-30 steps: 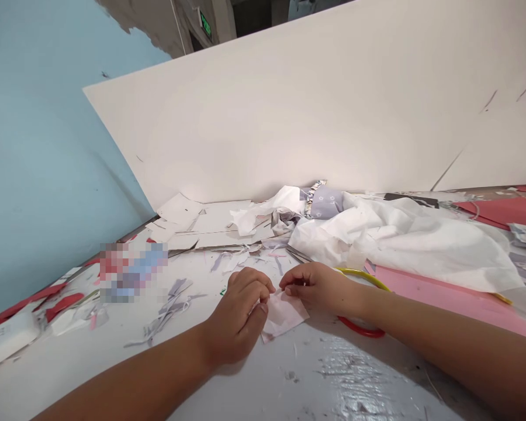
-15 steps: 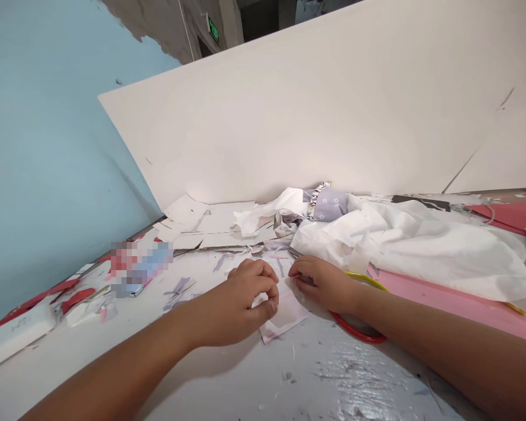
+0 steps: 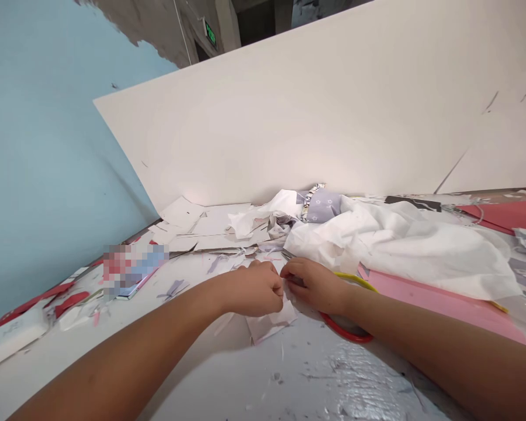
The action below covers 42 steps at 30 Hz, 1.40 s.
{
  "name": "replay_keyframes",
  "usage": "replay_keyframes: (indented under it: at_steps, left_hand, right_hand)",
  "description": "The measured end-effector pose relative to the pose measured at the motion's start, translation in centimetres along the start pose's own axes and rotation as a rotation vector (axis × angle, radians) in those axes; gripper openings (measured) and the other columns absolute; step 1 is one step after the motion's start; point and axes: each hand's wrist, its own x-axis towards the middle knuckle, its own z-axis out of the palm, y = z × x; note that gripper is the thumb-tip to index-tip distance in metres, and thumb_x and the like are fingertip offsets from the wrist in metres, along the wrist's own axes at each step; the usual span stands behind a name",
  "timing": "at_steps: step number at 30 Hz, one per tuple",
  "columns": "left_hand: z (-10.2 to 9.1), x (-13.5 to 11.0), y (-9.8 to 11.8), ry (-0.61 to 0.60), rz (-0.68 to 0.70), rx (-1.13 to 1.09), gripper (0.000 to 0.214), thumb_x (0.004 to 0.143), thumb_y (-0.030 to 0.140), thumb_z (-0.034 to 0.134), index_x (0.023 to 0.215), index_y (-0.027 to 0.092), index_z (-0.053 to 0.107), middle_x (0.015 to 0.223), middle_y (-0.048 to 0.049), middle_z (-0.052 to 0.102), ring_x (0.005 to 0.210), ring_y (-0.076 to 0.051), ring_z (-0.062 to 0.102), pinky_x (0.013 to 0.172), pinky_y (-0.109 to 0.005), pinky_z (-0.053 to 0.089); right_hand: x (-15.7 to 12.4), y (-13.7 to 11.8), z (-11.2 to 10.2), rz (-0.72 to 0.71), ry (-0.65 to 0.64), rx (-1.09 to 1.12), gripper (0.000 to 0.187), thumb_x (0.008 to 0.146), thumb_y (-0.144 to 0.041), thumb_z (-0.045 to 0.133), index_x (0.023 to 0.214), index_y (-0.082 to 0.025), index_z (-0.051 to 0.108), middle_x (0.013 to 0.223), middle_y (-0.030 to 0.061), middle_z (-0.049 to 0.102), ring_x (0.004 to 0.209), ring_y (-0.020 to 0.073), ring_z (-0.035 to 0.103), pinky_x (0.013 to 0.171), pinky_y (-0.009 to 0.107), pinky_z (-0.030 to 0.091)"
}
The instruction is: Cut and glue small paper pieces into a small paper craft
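My left hand (image 3: 256, 289) is closed, its thumb and fingers pressed together over the upper part of a small pale pink-and-white piece of paper (image 3: 272, 324). What is inside its grip is hidden. Close against it, my right hand (image 3: 313, 286) has curled fingers at the paper's upper right edge; whatever they pinch does not show. Beneath my right wrist lies a looped ring (image 3: 350, 334), red in front and yellow behind, partly covered. A thin grey metal-looking tip (image 3: 288, 254) shows just beyond the right fingers.
White crumpled cloth (image 3: 403, 240) lies behind my right hand, with a pink sheet (image 3: 442, 301) before it. Torn cardboard (image 3: 228, 240) and paper scraps spread across the back. A white board (image 3: 267, 128) stands behind the table. Red pieces (image 3: 70, 304) lie at left.
My left hand has closed from a loose, parted curl and moved right against the right fingers. The right hand keeps its curled shape. The whole view has shifted slightly.
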Motion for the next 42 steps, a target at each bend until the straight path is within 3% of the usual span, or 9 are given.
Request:
replay_keyframes:
  at_steps: [4, 10, 20, 42]
  left_hand:
    - [0.2, 1.0, 0.1, -0.085, 0.014, -0.056, 0.018, 0.065, 0.028, 0.049, 0.076, 0.026, 0.062, 0.111, -0.0008, 0.051, 0.093, -0.021, 0.053, 0.064, -0.026, 0.045]
    - [0.2, 1.8, -0.1, -0.117, 0.045, -0.077, 0.017, 0.064, 0.027, 0.048, 0.074, 0.025, 0.062, 0.107, -0.0003, 0.051, 0.087, -0.019, 0.054, 0.061, -0.025, 0.045]
    - [0.8, 3.1, -0.7, -0.116, 0.032, -0.104, 0.009, 0.061, 0.027, 0.047, 0.063, 0.021, 0.053, 0.101, 0.0000, 0.047, 0.082, -0.017, 0.054, 0.067, -0.027, 0.045]
    - [0.9, 2.6, -0.1, -0.077, -0.068, -0.006, 0.020, 0.060, 0.023, 0.051, 0.076, 0.023, 0.063, 0.109, -0.0038, 0.051, 0.093, -0.022, 0.052, 0.068, -0.027, 0.045]
  right_hand:
    - [0.0, 0.2, 0.1, 0.000, 0.007, -0.001, 0.020, 0.073, -0.012, 0.046, 0.086, -0.016, 0.062, 0.084, 0.0060, 0.062, 0.077, 0.0178, 0.054, 0.066, 0.027, 0.040]
    - [0.1, 0.3, 0.2, -0.012, 0.005, 0.003, 0.018, 0.074, -0.014, 0.048, 0.084, -0.017, 0.062, 0.080, 0.0050, 0.062, 0.076, 0.0169, 0.053, 0.066, 0.026, 0.039]
    - [0.1, 0.0, 0.0, -0.008, 0.005, 0.002, 0.019, 0.073, -0.013, 0.047, 0.085, -0.016, 0.062, 0.082, 0.0055, 0.062, 0.076, 0.0171, 0.054, 0.065, 0.026, 0.039]
    - [0.1, 0.2, 0.1, 0.004, -0.005, 0.006, 0.021, 0.074, -0.013, 0.047, 0.089, -0.016, 0.062, 0.086, 0.0069, 0.063, 0.080, 0.0191, 0.055, 0.068, 0.028, 0.042]
